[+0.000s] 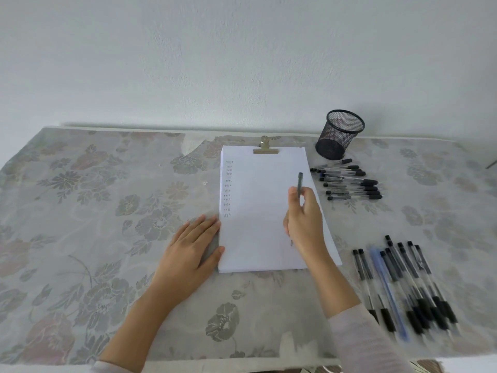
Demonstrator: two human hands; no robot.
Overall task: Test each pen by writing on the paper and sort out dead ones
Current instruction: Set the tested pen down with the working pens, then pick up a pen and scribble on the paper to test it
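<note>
Two hands: your left hand [192,246] flat at the edge of the paper [269,230], your right hand [304,219] gripping a pen [300,184] that likely needs its test scribble next.

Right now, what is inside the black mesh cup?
No pen sticks out of the mesh cup, and none shows through its wall; the very bottom is too dark to tell.

Cloth-covered table [80,238], floral print. Clipped paper stack [269,224] at centre, near the far edge. Mesh pen cup [339,135] to its right, at the far edge. Row of pens [357,181] just in front of the cup; second pen group [403,286] toward the front right corner.
</note>
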